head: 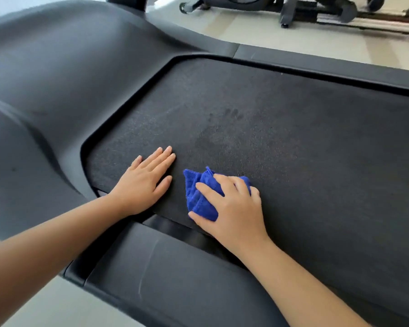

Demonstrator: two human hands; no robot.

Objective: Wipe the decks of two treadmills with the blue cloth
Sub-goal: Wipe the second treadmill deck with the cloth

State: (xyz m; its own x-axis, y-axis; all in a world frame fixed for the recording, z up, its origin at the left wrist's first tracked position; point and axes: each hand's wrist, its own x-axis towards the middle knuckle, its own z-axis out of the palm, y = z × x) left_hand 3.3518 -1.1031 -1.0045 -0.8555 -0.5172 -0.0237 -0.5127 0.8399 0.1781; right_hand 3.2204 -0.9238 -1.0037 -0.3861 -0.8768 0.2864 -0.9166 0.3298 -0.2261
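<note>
The dark textured treadmill deck fills the middle of the head view. A crumpled blue cloth lies on its near edge. My right hand lies over the cloth with fingers curled round it, pressing it onto the belt. My left hand rests flat on the belt just left of the cloth, fingers straight and together. A faint damp handprint marks the belt farther in.
The grey motor hood rises on the left. Grey side rails run along the near and far edges of the belt. Another exercise machine's base stands on the pale floor beyond.
</note>
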